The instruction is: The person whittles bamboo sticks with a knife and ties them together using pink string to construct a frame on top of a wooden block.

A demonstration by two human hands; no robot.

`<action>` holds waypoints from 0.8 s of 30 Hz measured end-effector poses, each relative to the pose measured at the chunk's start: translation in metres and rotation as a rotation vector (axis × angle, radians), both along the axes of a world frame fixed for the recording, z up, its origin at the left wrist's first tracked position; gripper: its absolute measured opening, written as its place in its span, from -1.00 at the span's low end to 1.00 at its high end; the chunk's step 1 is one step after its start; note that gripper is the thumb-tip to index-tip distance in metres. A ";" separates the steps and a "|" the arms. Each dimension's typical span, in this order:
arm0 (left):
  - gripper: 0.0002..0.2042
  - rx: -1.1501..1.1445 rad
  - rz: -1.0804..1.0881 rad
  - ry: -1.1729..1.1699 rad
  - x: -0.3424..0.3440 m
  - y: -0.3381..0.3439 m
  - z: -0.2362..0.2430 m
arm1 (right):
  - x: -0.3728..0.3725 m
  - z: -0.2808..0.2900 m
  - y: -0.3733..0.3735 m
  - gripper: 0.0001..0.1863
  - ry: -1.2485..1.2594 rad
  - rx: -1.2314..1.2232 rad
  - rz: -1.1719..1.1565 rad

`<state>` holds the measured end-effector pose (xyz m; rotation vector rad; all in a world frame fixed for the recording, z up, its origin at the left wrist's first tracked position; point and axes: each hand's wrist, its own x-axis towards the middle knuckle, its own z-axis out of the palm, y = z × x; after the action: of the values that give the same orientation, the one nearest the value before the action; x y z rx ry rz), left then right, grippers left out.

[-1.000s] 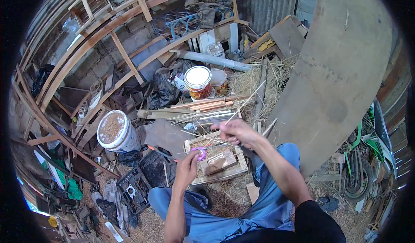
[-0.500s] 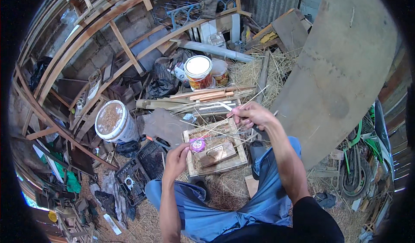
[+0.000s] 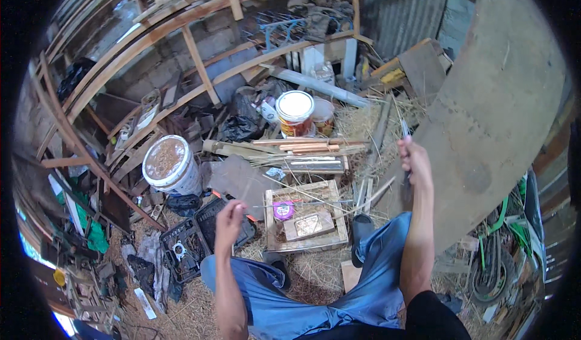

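The wooden crate (image 3: 307,216) sits on straw between the knees. The right hand (image 3: 414,158), raised well right of the crate, is clamped on a thin blade (image 3: 404,128). The left hand (image 3: 230,217) hovers loosely curled, empty, just beside the crate's left edge; a purple spool (image 3: 282,209) lies inside.

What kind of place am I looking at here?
Most likely a cluttered backyard work shed: bent wooden frames lean on a block wall, a corrugated metal sheet closes the back, and straw, timber offcuts and a bucket cover the ground.
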<state>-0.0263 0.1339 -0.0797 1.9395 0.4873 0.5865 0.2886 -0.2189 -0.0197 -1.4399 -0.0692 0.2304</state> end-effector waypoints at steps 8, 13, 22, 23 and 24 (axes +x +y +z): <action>-0.82 -0.055 -0.053 -0.029 0.051 -0.049 -0.004 | -0.067 -0.036 0.098 -0.55 -0.477 -0.358 0.366; -0.85 -0.019 -0.059 -0.111 0.057 -0.067 0.000 | -0.099 -0.022 0.112 -0.60 -0.336 -0.270 0.675; -0.85 0.096 -0.103 -0.020 0.055 -0.093 0.009 | -0.107 -0.031 0.124 -0.60 0.127 0.028 0.914; -0.84 0.121 -0.097 0.031 0.054 -0.092 0.013 | -0.104 -0.027 0.122 -0.60 0.157 0.030 0.880; -0.84 0.121 -0.094 0.035 0.052 -0.090 0.012 | -0.100 -0.024 0.120 -0.59 0.186 0.031 0.845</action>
<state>0.0261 0.0441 -0.0674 2.0787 0.3883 0.5330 0.1883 -0.0993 -0.0433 -1.2814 -0.5288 1.0458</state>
